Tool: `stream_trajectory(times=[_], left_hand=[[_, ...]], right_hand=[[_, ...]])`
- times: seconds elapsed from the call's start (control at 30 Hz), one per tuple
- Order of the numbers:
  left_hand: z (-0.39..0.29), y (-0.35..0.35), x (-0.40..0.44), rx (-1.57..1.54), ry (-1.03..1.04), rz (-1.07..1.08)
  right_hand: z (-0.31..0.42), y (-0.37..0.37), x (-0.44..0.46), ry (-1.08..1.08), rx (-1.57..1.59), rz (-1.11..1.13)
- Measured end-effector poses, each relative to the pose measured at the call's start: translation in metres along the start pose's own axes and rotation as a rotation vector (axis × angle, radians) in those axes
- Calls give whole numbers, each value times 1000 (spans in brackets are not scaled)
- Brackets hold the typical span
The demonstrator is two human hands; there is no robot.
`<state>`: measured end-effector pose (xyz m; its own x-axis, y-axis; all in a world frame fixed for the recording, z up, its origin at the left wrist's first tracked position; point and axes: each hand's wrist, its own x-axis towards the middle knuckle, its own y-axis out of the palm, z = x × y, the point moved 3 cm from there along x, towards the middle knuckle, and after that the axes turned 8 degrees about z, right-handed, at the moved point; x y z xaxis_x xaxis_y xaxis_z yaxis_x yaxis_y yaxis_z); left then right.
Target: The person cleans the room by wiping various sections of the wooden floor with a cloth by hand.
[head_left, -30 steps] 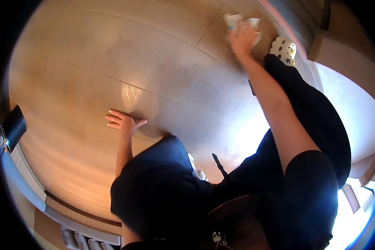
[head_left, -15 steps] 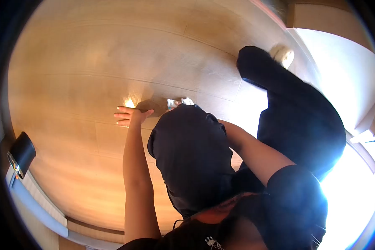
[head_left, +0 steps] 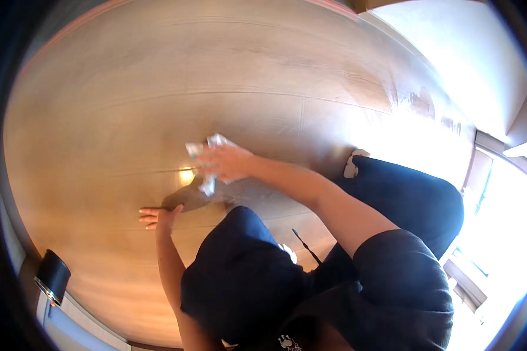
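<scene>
On the wooden floor (head_left: 129, 128), a crumpled whitish wipe (head_left: 218, 140) lies under my right hand (head_left: 225, 164). Its edges stick out beyond the fingers on the far and near sides, and the hand is slightly blurred. My right palm faces down over it, with the fingers bent on it. Further left and closer to me, my left hand (head_left: 160, 216) rests on the floor with fingers spread and nothing in it.
My dark-trousered knees (head_left: 240, 263) are bent below the hands. A foot in a white sock (head_left: 356, 164) shows at the right. A black lampshade-like object (head_left: 52, 277) is at the lower left. Strong glare covers the floor toward the right wall.
My right hand has come out from behind the knee and moved left and forward across the floor with the wipe. The view has shifted; my left hand still rests spread on the floor.
</scene>
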<state>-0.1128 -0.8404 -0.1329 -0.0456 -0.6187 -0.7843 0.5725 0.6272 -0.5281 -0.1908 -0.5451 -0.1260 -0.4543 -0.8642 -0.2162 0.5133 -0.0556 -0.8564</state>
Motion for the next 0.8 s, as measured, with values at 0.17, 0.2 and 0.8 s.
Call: stream_trajectory(times=[0.17, 0.2, 0.8], left_hand=[[2, -10, -8, -14, 54, 39], [2, -10, -12, -1, 44, 36], [23, -4, 32, -64, 107, 75]], right_hand=[[-153, -55, -5, 506, -178, -317], [-188, -68, -14, 629, -214, -303], [-193, 103, -537, 2478, 389, -884]])
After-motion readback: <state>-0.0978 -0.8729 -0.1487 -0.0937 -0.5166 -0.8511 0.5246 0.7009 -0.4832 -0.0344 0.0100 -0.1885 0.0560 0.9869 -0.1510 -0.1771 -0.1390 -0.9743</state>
